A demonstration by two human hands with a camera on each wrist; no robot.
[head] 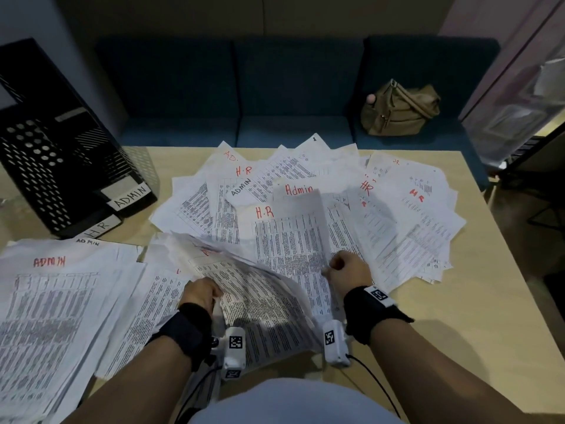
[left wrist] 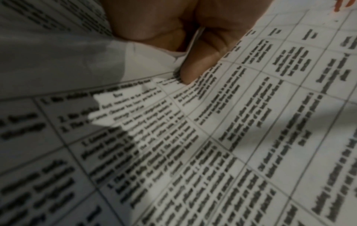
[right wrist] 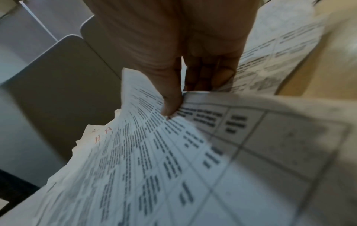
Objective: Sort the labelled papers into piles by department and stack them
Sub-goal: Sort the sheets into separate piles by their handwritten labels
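Left hand: the left hand (head: pixel 200 292) grips the near-left edge of a curled printed sheet (head: pixel 260 298); in the left wrist view the thumb (left wrist: pixel 201 67) presses down on the table-printed paper (left wrist: pixel 251 122), with the sheet's edge pinched under it.
Right hand: the right hand (head: pixel 348 267) pinches the right edge of a lifted sheet marked "H.R" (head: pixel 290 237); in the right wrist view the thumb (right wrist: pixel 170 97) clamps the paper (right wrist: pixel 193 152) against the fingers (right wrist: pixel 216 75) curled behind it.
Between the hands: the curled sheet bows up and spans from the left hand towards the right wrist.
Beyond the right hand: a fan of unsorted papers (head: pixel 397 215) spreads over the wooden table (head: pixel 458 316), with red "H.R" and "Admin" marks showing at their tops.
Left of the left hand: a pile headed "ADMIN" (head: pixel 49 301) lies flat, its sheets loosely squared.
Beyond the left hand: a black perforated file rack (head: pixel 55 160) stands with trays labelled "ADMIN" (head: pixel 130 195) and "HR" (head: pixel 97 228).
Far side, past the papers: a dark blue sofa (head: pixel 290 87) carries an olive bag (head: pixel 400 110).
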